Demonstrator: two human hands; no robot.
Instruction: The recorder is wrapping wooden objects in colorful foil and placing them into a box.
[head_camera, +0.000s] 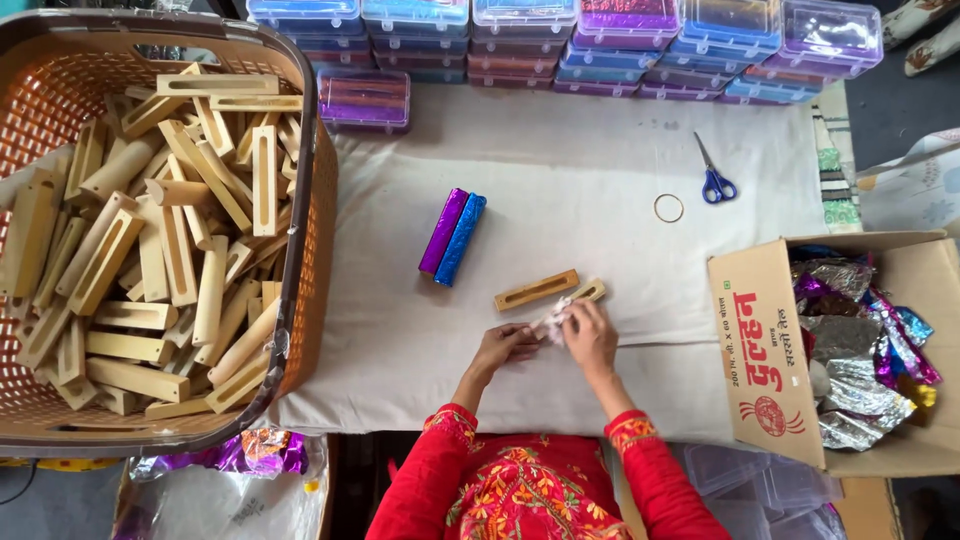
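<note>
Your right hand (590, 335) pinches the foil (551, 322) on a block (590, 291), left hand (505, 345) lies loose; pull hard and it may rip.

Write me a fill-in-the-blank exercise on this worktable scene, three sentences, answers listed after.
1. The basket on the left is full of ____ blocks.
2. Beside the purple foil-wrapped block lies one wrapped in ____ foil.
3. The scissors have ____ handles.

Missing words: wooden; blue; blue
</note>
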